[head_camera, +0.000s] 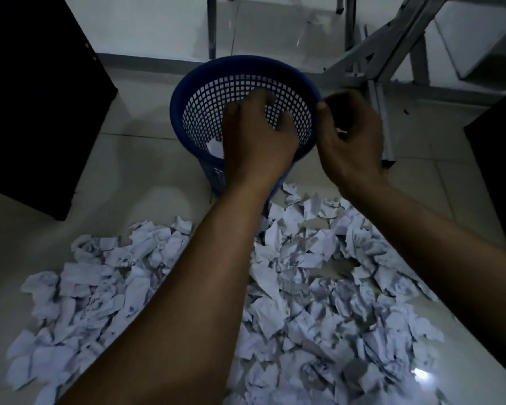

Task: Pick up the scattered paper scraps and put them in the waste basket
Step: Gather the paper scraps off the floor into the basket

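Observation:
A blue mesh waste basket (pixel 187 92) stands on the tiled floor, tilted toward me, with a white scrap (pixel 215 147) lying inside. My left hand (pixel 254 135) hovers over the basket's mouth, its fingers loosely spread and pointing down, holding nothing that I can see. At the basket's right rim, my right hand (pixel 351 135) has its fingers curled round a small white paper scrap (pixel 341 131), and the thumb is close to the rim. A wide heap of crumpled paper scraps (pixel 319 287) covers the floor in front of the basket, under both forearms.
A dark cabinet (pixel 35 97) stands to the left and another dark piece of furniture (pixel 500 171) to the right. Grey metal frame legs (pixel 380 112) rise just behind and to the right of the basket. The room is dim.

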Available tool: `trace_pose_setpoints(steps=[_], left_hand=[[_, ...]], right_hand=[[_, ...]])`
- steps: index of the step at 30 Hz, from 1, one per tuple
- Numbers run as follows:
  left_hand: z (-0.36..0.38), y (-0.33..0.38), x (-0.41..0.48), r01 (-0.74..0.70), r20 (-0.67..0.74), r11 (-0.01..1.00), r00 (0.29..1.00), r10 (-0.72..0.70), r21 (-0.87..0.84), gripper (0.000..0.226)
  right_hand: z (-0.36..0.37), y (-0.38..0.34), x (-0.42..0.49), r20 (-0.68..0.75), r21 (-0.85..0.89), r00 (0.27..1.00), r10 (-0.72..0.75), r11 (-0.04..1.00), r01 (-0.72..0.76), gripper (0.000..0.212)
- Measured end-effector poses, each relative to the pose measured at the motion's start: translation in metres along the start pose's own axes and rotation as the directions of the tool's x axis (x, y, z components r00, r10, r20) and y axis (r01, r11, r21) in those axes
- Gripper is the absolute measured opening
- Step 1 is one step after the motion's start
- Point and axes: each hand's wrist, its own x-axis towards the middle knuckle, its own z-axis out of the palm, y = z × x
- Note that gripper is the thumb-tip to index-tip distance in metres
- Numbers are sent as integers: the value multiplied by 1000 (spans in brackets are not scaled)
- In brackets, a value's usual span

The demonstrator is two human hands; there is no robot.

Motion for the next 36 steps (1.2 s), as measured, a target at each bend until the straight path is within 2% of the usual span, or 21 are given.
trace_pose_setpoints(steps=[4, 6, 9, 11, 14, 18, 21, 24, 28, 30, 32, 36], left_hand=[[18, 9, -22, -216, -57, 970, 973, 223, 109, 18], [30, 12, -34, -299, -4, 945, 953, 302, 133, 17], [52, 11, -55, -355, 136, 931, 930, 342, 83, 17], [67, 4, -66, -327, 258, 943, 918, 300, 68, 18], [84, -19, -78, -223, 414, 967, 897, 154, 123, 18], [97, -53, -94, -139, 528, 962, 849, -6, 235, 19], [103, -75, -108, -119, 560, 924, 820, -114, 363, 23], [104, -94, -120, -145, 574, 891, 805, -146, 430, 24], [99, -108, -130, -190, 556, 852, 820, -136, 489, 24], [95, -111, -134, -183, 552, 843, 820, -153, 505, 26], [92, -116, -136, -180, 542, 834, 825, -160, 521, 28], [89, -125, -138, -149, 519, 812, 829, -208, 564, 35]], right_hand=[[-27, 40, -14, -66, -115, 995, 71, 990, -79, 24], [-42, 69, -23, -75, -178, 987, 144, 972, -155, 26], [-64, 110, -42, -49, -258, 972, 231, 937, -236, 28], [-78, 135, -54, -45, -317, 954, 295, 902, -294, 29], [-96, 170, -70, -47, -414, 914, 404, 824, -386, 37], [-118, 202, -82, -136, -572, 812, 568, 624, -533, 54], [-136, 214, -91, -214, -584, 693, 689, 479, -656, 66], [-151, 226, -104, -286, -576, 589, 756, 355, -736, 78], [-156, 244, -127, -309, -493, 480, 821, 293, -819, 87], [-155, 250, -131, -273, -459, 441, 855, 287, -841, 88], [-152, 250, -129, -221, -480, 457, 861, 312, -820, 84], [-137, 239, -130, -47, -630, 565, 824, 415, -656, 78]])
